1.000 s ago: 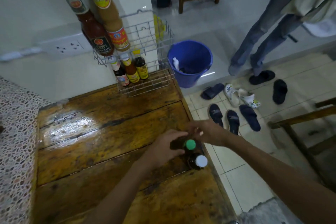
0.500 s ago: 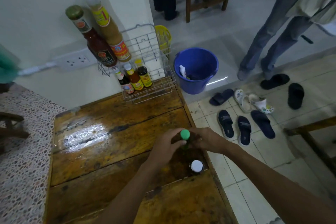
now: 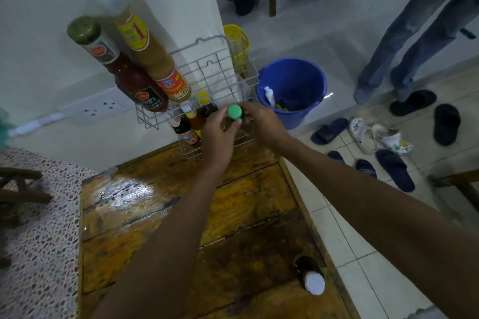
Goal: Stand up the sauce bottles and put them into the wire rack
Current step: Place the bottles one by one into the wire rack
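Observation:
A dark bottle with a green cap [image 3: 234, 111] is held upright between my left hand [image 3: 217, 132] and my right hand [image 3: 261, 123], right at the lower shelf of the white wire rack [image 3: 207, 65] at the table's far edge. Both hands curl round its body, which they mostly hide. The rack's top shelf carries a red sauce bottle [image 3: 124, 72] and a tan sauce bottle [image 3: 153, 57]. Small bottles [image 3: 190, 127] stand on the lower shelf. A dark bottle with a white cap [image 3: 312, 280] stands alone near the table's right front edge.
The wooden table [image 3: 155, 215] ends just right of the white-capped bottle. On the floor are a blue bucket [image 3: 293, 90], a yellow basket [image 3: 237, 44], several slippers [image 3: 394, 168] and a standing person's legs [image 3: 414, 33]. A power strip [image 3: 96, 109] runs along the wall.
Both hands lifted the green-capped bottle from the table's near right part and carried it forward to the rack. The white-capped bottle stayed where it was.

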